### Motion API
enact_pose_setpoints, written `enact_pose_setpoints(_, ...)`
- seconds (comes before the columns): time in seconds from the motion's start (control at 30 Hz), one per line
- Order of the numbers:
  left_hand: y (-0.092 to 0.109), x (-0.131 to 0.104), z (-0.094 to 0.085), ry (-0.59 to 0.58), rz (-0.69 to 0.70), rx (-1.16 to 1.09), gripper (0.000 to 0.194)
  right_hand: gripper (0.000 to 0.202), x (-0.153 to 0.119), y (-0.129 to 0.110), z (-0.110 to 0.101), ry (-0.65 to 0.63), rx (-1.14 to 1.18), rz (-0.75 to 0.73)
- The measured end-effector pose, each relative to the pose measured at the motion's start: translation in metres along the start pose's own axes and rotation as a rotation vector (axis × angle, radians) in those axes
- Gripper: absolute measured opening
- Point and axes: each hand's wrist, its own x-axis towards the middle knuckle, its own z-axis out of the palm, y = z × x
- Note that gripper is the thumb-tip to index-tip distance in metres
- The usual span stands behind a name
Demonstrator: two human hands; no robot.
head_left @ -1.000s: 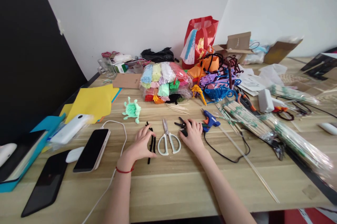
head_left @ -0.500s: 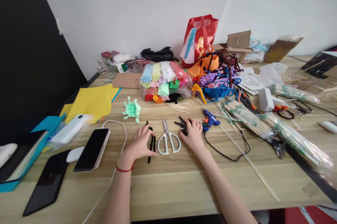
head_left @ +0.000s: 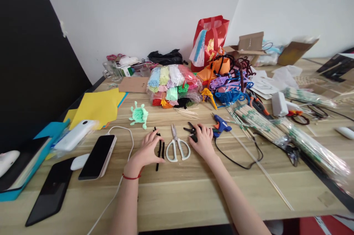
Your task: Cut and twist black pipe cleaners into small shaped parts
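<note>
My left hand (head_left: pixel 148 150) rests on the table with fingers and thumb spread, at the left side of some short black fuzzy strips (head_left: pixel 159 150). White-handled scissors (head_left: pixel 174 144) lie between my hands, blades pointing away from me. My right hand (head_left: pixel 203 141) is over a black-handled tool (head_left: pixel 189 128), fingers apart and resting on it; part of the tool is hidden beneath the palm. Just right of that hand lies a blue glue gun (head_left: pixel 221 125) with a black cord. A mint green fuzzy figure (head_left: pixel 139 115) sits beyond my left hand.
Bagged colourful fuzzy stems (head_left: pixel 173 84) and a red bag (head_left: pixel 211 41) stand at the back. Bundled wooden sticks (head_left: pixel 260 126) and pliers (head_left: pixel 258 104) lie to the right. A phone (head_left: pixel 97 155), its white cable and yellow sheets (head_left: pixel 95 108) are on the left.
</note>
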Motion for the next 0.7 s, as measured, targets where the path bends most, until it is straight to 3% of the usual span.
enact_pose_setpoints(0.3,-0.002,0.001,0.001,-0.006,0.019,-0.015,0.060,0.049,0.000,0.000,0.001,0.013,-0.007,-0.014)
enact_pose_setpoints(0.43,0.002,0.003,0.000,0.046,0.083,-0.012,0.053,0.049,-0.001,-0.002,0.000,0.022,0.016,-0.006)
enact_pose_setpoints(0.6,0.025,0.003,-0.013,0.161,0.162,-0.060,0.046,0.046,-0.001,-0.012,-0.009,0.100,0.157,0.002)
enact_pose_setpoints(0.7,0.043,0.002,-0.021,0.228,0.217,-0.160,0.047,0.034,-0.002,-0.024,-0.018,0.110,0.425,-0.047)
